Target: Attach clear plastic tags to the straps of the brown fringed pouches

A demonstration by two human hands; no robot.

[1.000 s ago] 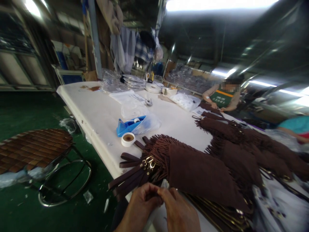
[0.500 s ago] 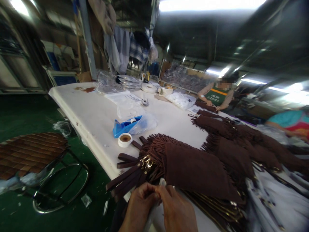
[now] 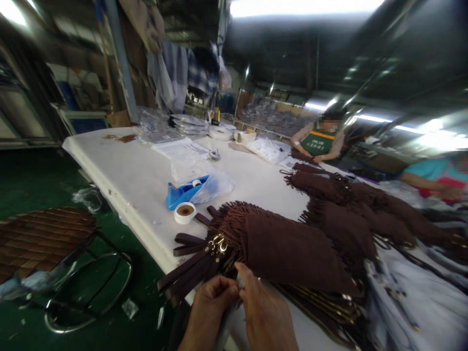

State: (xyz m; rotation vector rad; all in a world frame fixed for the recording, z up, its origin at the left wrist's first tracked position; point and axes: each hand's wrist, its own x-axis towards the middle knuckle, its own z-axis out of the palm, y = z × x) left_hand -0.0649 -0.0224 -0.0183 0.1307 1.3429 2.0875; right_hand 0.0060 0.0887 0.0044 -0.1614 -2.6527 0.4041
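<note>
My left hand [image 3: 210, 307] and my right hand [image 3: 263, 314] meet at the near table edge, fingers pinched together on a small pale piece I cannot make out. Just beyond them lies a stack of brown fringed suede bags [image 3: 288, 251] with dark straps [image 3: 186, 273] and gold clasps [image 3: 218, 242] hanging over the table's edge. My fingertips are close to the straps.
On the white table [image 3: 135, 175] stand a blue tape dispenser [image 3: 183, 192], a tape roll [image 3: 185, 212] and clear plastic bags [image 3: 215, 185]. More brown bags [image 3: 347, 204] stretch to the right. Two other people [image 3: 318, 141] work at the far side. A woven stool [image 3: 47, 234] stands left.
The view has drifted so everything sits a little further left. My right thumb has lifted toward the straps; both hands remain pinched together.
</note>
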